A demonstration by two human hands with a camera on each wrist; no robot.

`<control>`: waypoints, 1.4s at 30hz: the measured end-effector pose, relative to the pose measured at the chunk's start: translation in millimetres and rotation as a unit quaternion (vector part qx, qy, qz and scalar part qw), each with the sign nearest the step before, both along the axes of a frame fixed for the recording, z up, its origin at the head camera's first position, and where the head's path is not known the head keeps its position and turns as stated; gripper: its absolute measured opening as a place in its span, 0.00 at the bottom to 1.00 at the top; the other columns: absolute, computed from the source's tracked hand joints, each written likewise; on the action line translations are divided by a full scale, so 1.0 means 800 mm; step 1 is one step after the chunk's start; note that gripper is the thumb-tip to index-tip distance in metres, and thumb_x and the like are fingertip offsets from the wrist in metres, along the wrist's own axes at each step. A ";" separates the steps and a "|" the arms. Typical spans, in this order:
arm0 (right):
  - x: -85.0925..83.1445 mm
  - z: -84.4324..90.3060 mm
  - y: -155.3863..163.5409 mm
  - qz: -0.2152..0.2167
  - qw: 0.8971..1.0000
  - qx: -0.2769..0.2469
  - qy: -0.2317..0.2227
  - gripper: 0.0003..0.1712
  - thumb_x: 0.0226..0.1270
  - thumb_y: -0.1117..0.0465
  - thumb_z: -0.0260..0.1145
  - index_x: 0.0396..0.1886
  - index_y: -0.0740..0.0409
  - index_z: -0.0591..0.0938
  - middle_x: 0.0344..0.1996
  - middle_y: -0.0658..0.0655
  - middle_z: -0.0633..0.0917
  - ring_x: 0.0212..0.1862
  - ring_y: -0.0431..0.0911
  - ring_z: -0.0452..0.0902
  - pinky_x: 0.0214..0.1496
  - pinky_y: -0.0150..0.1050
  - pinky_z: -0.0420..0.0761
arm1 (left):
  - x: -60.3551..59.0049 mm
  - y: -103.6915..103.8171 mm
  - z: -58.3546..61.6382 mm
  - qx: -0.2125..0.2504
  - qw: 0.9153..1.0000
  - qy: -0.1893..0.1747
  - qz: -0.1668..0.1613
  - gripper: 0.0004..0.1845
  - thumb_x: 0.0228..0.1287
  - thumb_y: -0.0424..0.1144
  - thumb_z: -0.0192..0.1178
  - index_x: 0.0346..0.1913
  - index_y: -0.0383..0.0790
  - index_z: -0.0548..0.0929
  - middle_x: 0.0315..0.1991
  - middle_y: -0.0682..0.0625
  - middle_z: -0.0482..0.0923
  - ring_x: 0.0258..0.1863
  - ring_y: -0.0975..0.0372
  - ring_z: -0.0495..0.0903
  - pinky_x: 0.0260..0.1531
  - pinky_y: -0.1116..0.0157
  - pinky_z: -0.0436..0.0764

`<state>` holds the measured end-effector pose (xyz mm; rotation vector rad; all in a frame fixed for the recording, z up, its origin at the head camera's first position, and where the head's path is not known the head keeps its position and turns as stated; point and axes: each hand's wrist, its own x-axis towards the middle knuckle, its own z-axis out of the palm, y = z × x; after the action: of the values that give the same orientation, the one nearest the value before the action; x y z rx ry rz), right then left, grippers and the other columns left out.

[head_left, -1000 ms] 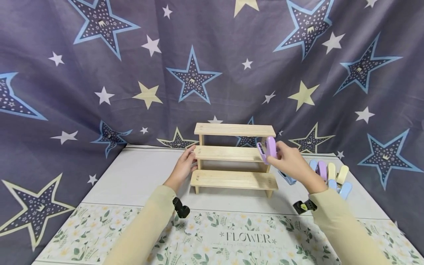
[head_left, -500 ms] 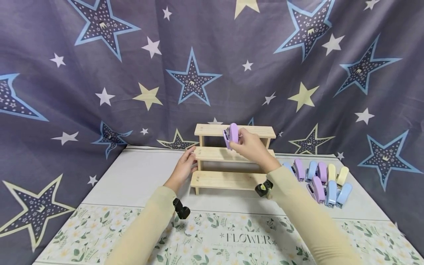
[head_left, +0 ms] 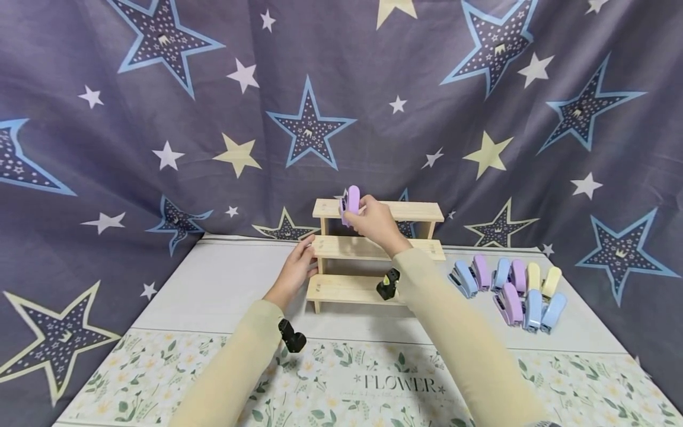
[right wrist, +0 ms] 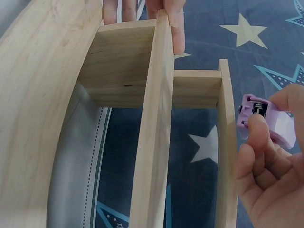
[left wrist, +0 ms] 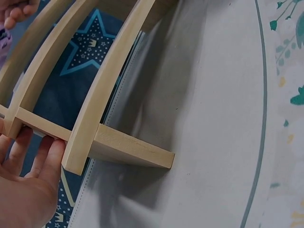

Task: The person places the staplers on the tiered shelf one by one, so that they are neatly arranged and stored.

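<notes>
While the left hand (head_left: 295,270) rests with straight fingers against the left end of the wooden shelf (head_left: 376,250), the right hand (head_left: 373,222) pinches a purple stapler (head_left: 350,204) and holds it at the left part of the top step, seen from the head camera. Whether the stapler touches the step cannot be told. The shelf has three steps and stands on a pale table (head_left: 224,284), in front of a dark cloth with stars (head_left: 160,118). Near the right side of the shelf a group of staplers (head_left: 509,286) in blue, purple and yellow stands on the table, well apart from both hands. A mat with flowers (head_left: 341,379) and the word FLOWER lies along the near edge of the table. Both arms wear cream sleeves (head_left: 235,367).

From the left wrist, the left hand (left wrist: 23,187) lies at the lower left with its fingers (left wrist: 50,154) straight and touching the side post of the shelf (left wrist: 95,118), not wrapped round it.

From the right wrist, the right hand (right wrist: 270,175) grips the purple stapler (right wrist: 266,118) between thumb and curled fingers, just beside the edge of the top step (right wrist: 227,142). Fingertips of the left hand (right wrist: 178,23) show at the top, against the far end of the shelf.
</notes>
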<state>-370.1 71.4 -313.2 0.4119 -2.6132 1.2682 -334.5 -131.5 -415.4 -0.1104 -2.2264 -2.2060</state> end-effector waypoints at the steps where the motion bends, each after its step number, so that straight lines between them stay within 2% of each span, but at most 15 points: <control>1: -0.001 0.001 -0.002 -0.005 1.000 0.009 0.004 0.21 0.65 0.48 0.66 0.44 0.61 0.76 0.26 0.54 0.86 0.28 0.44 0.83 0.27 0.36 0.79 | 0.000 0.000 0.000 -0.001 1.000 -0.001 0.000 0.26 0.83 0.40 0.39 0.79 0.44 0.58 0.71 0.34 0.61 0.68 0.42 0.66 0.65 0.47 0.71; 5: -0.004 0.005 -0.009 -0.033 0.998 0.044 0.025 0.22 0.66 0.47 0.66 0.44 0.62 0.76 0.29 0.55 0.85 0.32 0.47 0.82 0.33 0.39 0.79 | -0.001 0.001 -0.001 -0.005 1.000 -0.003 -0.001 0.26 0.83 0.40 0.39 0.79 0.44 0.58 0.72 0.34 0.61 0.68 0.42 0.66 0.65 0.46 0.71; 9: -0.007 0.012 -0.011 -0.054 0.996 0.060 0.037 0.19 0.65 0.49 0.66 0.41 0.62 0.77 0.32 0.57 0.83 0.34 0.50 0.79 0.37 0.42 0.80 | -0.002 0.002 -0.001 -0.005 1.000 -0.001 -0.002 0.26 0.83 0.40 0.39 0.79 0.45 0.58 0.72 0.35 0.60 0.68 0.42 0.66 0.66 0.46 0.71; 13: -0.011 0.015 -0.012 -0.067 0.995 0.062 0.036 0.17 0.63 0.51 0.65 0.37 0.62 0.79 0.33 0.58 0.83 0.34 0.51 0.77 0.37 0.43 0.80 | -0.002 0.002 -0.001 -0.006 1.000 -0.001 0.001 0.26 0.83 0.40 0.39 0.79 0.45 0.59 0.72 0.34 0.60 0.68 0.42 0.66 0.66 0.47 0.71; 17: -0.014 0.015 -0.011 -0.083 0.994 0.064 0.023 0.19 0.65 0.49 0.65 0.38 0.62 0.80 0.35 0.58 0.83 0.35 0.51 0.77 0.38 0.43 0.80 | 0.000 0.003 0.000 -0.005 1.000 -0.003 0.001 0.25 0.83 0.40 0.40 0.78 0.45 0.59 0.71 0.34 0.61 0.68 0.42 0.66 0.66 0.46 0.70; 25: -0.021 0.015 -0.010 -0.079 0.995 0.053 0.003 0.25 0.68 0.44 0.65 0.41 0.64 0.82 0.38 0.61 0.85 0.38 0.52 0.78 0.42 0.43 0.80 | -0.001 0.002 0.001 -0.002 1.000 0.002 -0.002 0.25 0.83 0.40 0.40 0.79 0.45 0.59 0.71 0.34 0.61 0.68 0.42 0.66 0.66 0.46 0.70; 33: -0.021 0.011 -0.011 -0.083 0.995 0.040 -0.030 0.28 0.69 0.41 0.65 0.48 0.64 0.81 0.34 0.59 0.86 0.35 0.50 0.80 0.37 0.40 0.79 | -0.001 0.001 -0.002 -0.005 1.000 0.001 -0.001 0.26 0.83 0.41 0.39 0.79 0.44 0.58 0.73 0.34 0.60 0.69 0.41 0.65 0.66 0.46 0.70; 42: -0.022 0.008 -0.013 -0.090 0.995 0.031 -0.022 0.30 0.70 0.40 0.65 0.48 0.65 0.79 0.39 0.61 0.83 0.38 0.52 0.79 0.43 0.45 0.81 | 0.001 0.001 -0.002 -0.015 1.000 -0.003 0.005 0.26 0.84 0.42 0.39 0.79 0.45 0.58 0.72 0.36 0.61 0.69 0.41 0.65 0.67 0.47 0.70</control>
<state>-387.6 60.6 -306.8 0.1544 -2.6624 1.1531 -333.3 -130.4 -416.8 -0.0926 -2.2598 -2.1704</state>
